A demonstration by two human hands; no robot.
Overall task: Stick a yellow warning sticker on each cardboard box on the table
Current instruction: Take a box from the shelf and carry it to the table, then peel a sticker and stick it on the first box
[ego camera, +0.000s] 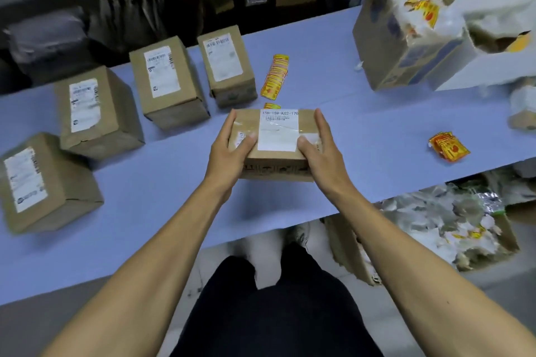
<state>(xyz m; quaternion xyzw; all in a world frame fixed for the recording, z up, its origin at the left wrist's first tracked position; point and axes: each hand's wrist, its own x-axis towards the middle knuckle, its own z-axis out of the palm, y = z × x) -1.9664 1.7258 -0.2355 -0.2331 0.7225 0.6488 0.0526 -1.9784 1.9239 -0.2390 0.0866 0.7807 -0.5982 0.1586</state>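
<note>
A small cardboard box (275,156) with a white shipping label sits in the middle of the blue table (162,182). My left hand (229,151) grips its left side and my right hand (322,148) grips its right side, thumbs on top. Several more labelled cardboard boxes stand in a row to the left: the nearest (43,182), another (95,113), a third (168,81) and the farthest (226,64). A strip of yellow warning stickers (275,75) lies behind the held box. A small pile of yellow stickers (448,146) lies to the right.
A large torn carton (406,29) stuffed with white backing paper and sticker scraps stands at the back right. Below the table's right edge, a carton (435,229) holds crumpled paper waste. Shelves with parcels run along the back. My dark-trousered legs are under the table edge.
</note>
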